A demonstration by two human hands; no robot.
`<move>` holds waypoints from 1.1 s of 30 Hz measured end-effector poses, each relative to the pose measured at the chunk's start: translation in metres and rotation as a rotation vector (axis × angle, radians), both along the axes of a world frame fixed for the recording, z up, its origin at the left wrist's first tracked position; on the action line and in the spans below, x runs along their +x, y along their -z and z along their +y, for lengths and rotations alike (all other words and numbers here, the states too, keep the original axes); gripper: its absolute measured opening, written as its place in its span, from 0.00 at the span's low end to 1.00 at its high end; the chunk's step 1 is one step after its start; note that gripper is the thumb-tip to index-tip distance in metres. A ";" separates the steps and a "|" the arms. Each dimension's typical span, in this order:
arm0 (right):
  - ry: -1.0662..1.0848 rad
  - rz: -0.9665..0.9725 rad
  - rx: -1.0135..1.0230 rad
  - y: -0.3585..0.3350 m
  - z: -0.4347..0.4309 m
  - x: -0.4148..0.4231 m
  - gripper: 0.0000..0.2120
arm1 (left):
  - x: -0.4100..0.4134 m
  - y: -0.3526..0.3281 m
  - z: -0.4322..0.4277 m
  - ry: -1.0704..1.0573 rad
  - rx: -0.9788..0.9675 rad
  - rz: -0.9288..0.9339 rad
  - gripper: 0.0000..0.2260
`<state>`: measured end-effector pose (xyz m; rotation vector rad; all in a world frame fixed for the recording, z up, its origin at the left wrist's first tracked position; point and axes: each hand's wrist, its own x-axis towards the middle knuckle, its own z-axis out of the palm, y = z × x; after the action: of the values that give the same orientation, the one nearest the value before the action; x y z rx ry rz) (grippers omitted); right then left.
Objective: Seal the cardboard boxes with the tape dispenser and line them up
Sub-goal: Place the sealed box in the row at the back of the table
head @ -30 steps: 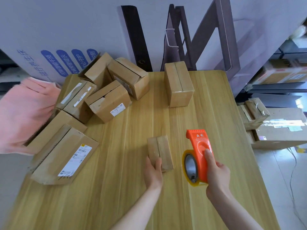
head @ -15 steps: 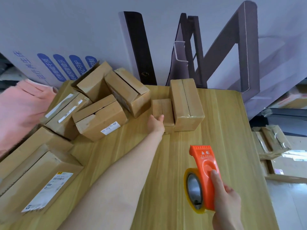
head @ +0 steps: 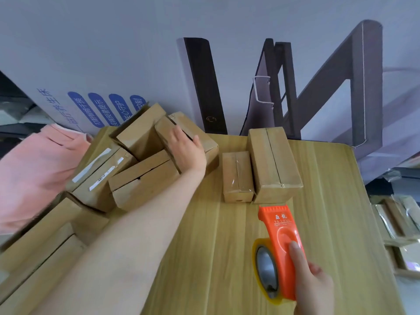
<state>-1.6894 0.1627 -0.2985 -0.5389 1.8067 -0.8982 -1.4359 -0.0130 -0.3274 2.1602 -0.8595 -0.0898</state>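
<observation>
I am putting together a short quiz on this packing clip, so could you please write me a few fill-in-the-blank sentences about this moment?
1. The right hand holds an orange ____.
2. The left hand rests on a cardboard ____ in the pile.
3. The small taped box stands directly ____ the larger taped box.
4. The table top is made of ____.

Missing words: tape dispenser; box; beside; wood

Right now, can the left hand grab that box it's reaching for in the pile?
Probably yes. The left hand already lies on top of the tilted box with nothing covering it. Neighbouring boxes press close below, so lifting may nudge them.
</observation>
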 end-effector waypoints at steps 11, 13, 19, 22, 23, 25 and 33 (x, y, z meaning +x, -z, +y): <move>0.054 -0.121 0.011 0.003 -0.008 0.009 0.17 | 0.005 0.006 -0.064 -0.202 0.602 0.203 0.57; 0.075 -0.153 -0.013 -0.002 -0.010 0.010 0.17 | 0.005 0.009 -0.060 -0.186 0.544 0.176 0.53; 0.095 -0.157 -0.067 -0.011 -0.004 0.004 0.18 | 0.011 0.005 -0.035 -0.124 0.411 0.156 0.43; 0.104 -0.129 -0.077 -0.016 0.006 0.000 0.18 | 0.014 -0.022 -0.021 -0.035 0.294 0.117 0.43; 0.113 -0.125 -0.081 -0.017 0.010 0.000 0.18 | 0.013 -0.035 -0.013 0.031 0.251 0.066 0.44; 0.134 -0.121 -0.085 -0.020 0.019 -0.002 0.18 | 0.009 -0.064 0.015 0.157 0.131 -0.005 0.45; 0.262 -0.074 -0.130 -0.039 0.064 -0.009 0.18 | -0.020 -0.078 0.240 0.842 0.226 -0.216 0.46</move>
<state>-1.6983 0.2267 -0.2592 -0.3496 1.7858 -1.2052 -1.4560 0.2272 -0.2497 1.8774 -1.9142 -0.3920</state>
